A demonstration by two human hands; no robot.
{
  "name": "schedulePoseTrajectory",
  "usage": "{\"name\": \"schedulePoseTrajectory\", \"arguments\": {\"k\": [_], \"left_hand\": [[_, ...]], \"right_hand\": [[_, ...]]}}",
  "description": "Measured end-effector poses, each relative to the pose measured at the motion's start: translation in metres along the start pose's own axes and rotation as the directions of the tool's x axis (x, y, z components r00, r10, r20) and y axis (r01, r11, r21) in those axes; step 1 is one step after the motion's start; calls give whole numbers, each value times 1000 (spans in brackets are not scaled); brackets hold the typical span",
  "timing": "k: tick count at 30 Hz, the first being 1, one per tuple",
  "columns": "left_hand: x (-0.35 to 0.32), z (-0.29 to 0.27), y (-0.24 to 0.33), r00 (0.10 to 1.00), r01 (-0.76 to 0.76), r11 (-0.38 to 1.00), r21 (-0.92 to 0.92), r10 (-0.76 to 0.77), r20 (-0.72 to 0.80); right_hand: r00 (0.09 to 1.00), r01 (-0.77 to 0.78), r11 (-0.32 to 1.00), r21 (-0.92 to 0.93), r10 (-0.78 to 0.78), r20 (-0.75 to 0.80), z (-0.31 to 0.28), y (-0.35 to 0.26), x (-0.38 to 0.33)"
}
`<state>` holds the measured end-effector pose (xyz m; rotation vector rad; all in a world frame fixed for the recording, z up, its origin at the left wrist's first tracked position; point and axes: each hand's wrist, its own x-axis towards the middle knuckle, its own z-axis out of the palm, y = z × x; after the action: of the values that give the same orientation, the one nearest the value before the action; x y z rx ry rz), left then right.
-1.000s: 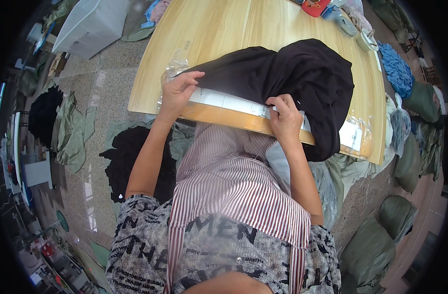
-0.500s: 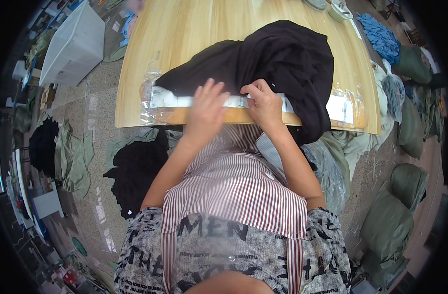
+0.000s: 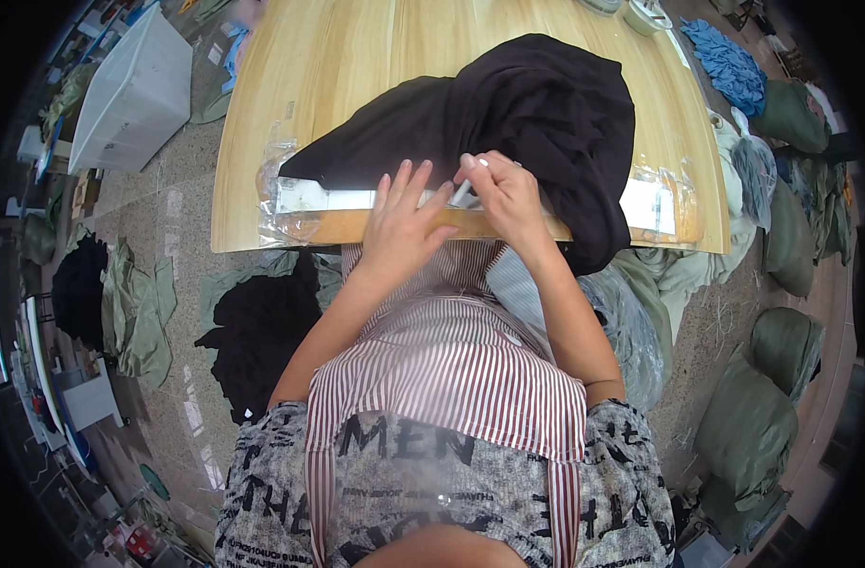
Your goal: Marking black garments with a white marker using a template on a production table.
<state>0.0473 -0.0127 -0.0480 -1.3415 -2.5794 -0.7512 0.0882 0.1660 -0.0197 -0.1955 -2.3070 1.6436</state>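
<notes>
A black cloth (image 3: pixel 546 104) lies bunched on the wooden table (image 3: pixel 338 57), its near edge along a white paper strip (image 3: pixel 304 196) taped by the table's front edge. My left hand (image 3: pixel 402 220) rests with fingers spread over the strip and the cloth's near edge. My right hand (image 3: pixel 510 199) is closed on a slim white pen-like stick (image 3: pixel 463 194), held slanting like a pen with its lower end toward the strip and cloth edge. What its tip touches is too small to make out. Part of the cloth hangs over the front edge beside my right forearm.
A white bin (image 3: pixel 134 95) stands on the floor to the left. Black cloth (image 3: pixel 262 331) and green cloth (image 3: pixel 137 312) lie on the floor at left. Stuffed green bundles (image 3: pixel 749 426) line the right side. A white container (image 3: pixel 648 17) sits at the table's far right corner.
My left hand, blurred before, now lies still with fingers spread. My right hand has turned, and the white stick in it now shows. The cloth's left corner reaches a little farther left.
</notes>
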Motion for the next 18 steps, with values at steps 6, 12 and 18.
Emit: {"name": "schedulePoseTrajectory", "arguments": {"k": [6,12,18], "left_hand": [[1,3,2,999,39,999,22,-39,1],[1,4,2,999,39,999,13,-39,-17],[0,9,-1,998,38,999,23,-37,-55]], "right_hand": [[997,-58,981,184,68,-48,30,15,0],[997,49,994,-95,-55,-60,31,14,-1],[973,172,906,-386,-217,-74,40,1,-1]]}}
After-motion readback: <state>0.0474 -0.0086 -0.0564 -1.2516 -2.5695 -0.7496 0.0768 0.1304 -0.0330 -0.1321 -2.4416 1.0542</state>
